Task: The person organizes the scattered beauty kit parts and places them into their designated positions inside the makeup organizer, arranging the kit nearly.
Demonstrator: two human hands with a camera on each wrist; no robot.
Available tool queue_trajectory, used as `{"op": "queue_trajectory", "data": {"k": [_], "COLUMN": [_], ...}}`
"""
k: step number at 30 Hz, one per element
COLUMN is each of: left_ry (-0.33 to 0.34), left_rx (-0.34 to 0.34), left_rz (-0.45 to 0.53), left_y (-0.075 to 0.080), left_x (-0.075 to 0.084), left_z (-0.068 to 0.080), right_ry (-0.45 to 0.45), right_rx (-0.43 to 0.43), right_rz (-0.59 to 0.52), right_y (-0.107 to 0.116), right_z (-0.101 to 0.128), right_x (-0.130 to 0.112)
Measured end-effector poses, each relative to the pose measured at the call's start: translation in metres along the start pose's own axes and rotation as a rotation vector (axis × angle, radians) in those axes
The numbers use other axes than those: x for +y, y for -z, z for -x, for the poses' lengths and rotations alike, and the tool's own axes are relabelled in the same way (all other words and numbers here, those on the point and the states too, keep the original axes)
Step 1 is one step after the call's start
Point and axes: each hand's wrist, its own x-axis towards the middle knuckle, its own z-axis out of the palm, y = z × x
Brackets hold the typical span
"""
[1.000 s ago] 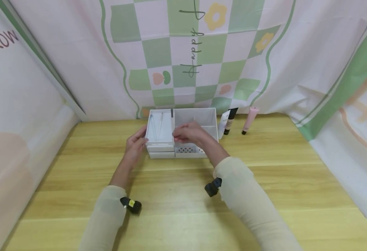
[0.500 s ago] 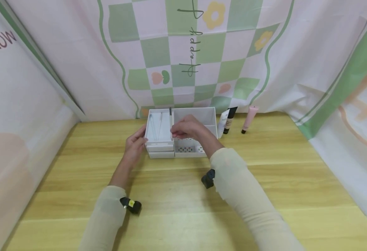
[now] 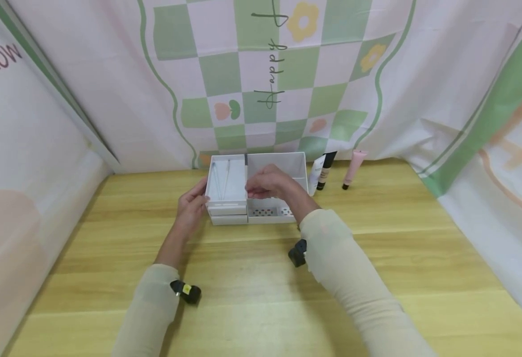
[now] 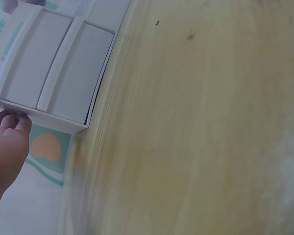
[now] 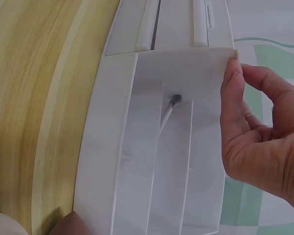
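A white desktop organizer (image 3: 276, 159) has drawers at left and divided compartments at right. My left hand (image 3: 190, 209) rests against its left side; in the left wrist view its fingertips (image 4: 23, 119) touch the side wall. Over the divide between drawers and compartments, my right hand (image 3: 269, 182) pinches a slim stick with a dark end (image 3: 246, 158). The fingers hide much of that stick, so its exact kind is unclear. Two thin sticks (image 3: 226, 179) lie in the shallow top tray. Inside a compartment, the right wrist view shows a dark-tipped brush (image 5: 174, 101).
Right of the organizer stand a white tube (image 3: 317, 174), a black-and-beige tube (image 3: 325, 171) and, farther off, a pink tube (image 3: 354, 169). A patterned curtain (image 3: 220, 74) hangs behind the wooden table (image 3: 238, 292).
My right hand has shifted slightly back and left along the divide. The slim stick in its fingers showed more of its length half a second ago. My left hand keeps its place.
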Motion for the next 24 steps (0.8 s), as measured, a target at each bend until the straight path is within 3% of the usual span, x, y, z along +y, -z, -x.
{"op": "queue_trajectory", "data": {"k": [24], "left_ry": [0.002], "left_rx": [0.001], "left_rz": [-0.002], "left_y": [0.0024], "left_x": [-0.0021], "left_z": [-0.0024], "right_ry": [0.059], "right_rx": [0.074], "right_rz": [0.161], "right_y": [-0.0053], "right_z": [-0.0019], "right_x": [-0.0049]}}
